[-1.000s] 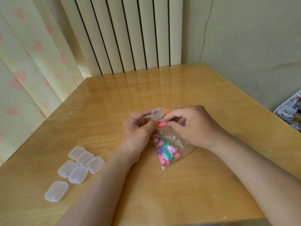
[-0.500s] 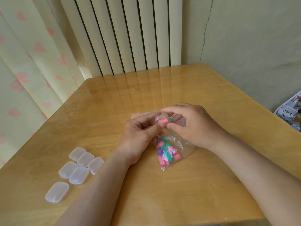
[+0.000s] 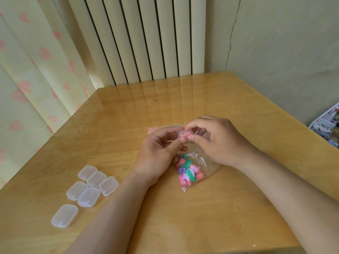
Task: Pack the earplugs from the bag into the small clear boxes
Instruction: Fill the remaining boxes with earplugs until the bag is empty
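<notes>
Above the middle of the wooden table (image 3: 183, 217), both my hands pinch one small clear box (image 3: 185, 134) with pink earplugs showing through it. My left hand (image 3: 161, 151) holds it from the left between thumb and fingers. My right hand (image 3: 216, 140) pinches it from the right with thumb and forefinger. Under my hands lies a clear plastic bag (image 3: 205, 167) holding several pink, green and purple earplugs (image 3: 187, 171). Several empty clear boxes (image 3: 91, 186) lie closed at the table's left front.
A row of small boxes (image 3: 154, 129) with pink contents lies just behind my hands, mostly hidden. A radiator (image 3: 146, 43) and a heart-print curtain (image 3: 27, 70) stand behind the table. Newspapers (image 3: 326, 125) lie off the right edge.
The box lid stood raised a second ago with a pink earplug at its opening. Now the box looks closed between both hands, with the pink earplugs inside.
</notes>
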A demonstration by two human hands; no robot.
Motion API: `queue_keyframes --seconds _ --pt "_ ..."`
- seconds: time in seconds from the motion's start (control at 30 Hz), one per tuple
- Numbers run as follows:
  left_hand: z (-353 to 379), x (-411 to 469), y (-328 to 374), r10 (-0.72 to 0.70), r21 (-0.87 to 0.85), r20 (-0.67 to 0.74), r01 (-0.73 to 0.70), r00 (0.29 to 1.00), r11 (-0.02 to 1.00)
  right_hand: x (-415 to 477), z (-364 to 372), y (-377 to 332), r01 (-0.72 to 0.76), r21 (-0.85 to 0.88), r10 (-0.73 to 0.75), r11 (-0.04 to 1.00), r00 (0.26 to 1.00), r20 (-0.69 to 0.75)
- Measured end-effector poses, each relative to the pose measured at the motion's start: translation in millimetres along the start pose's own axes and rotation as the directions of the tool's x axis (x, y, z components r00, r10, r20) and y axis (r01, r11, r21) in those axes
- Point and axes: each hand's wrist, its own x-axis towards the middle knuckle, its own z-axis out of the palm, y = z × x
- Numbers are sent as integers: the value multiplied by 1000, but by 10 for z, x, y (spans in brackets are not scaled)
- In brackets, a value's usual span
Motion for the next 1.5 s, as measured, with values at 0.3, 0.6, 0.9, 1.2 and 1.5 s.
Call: queue_keyframes --seconds 0.3,0.6,0.9,1.2,1.5 --pt "2 0 -1 20 5 5 -20 1000 1000 4 -5 13 6 -1 -6 1000 1000 21" --pt "5 -4 15 0 19 -28 0 1000 1000 0 -2 15 12 5 -12 1000 1000 21" --pt "29 1 23 -75 6 -119 76 990 997 72 -163 4 -184 78 198 980 951 -237" --pt "75 -42 0 -44 293 -20 48 999 955 124 -398 291 -462 -63 444 885 876 -189" --pt "62 -112 77 -44 359 138 -8 989 933 92 -459 381 -508 -155 504 847 861 -69"
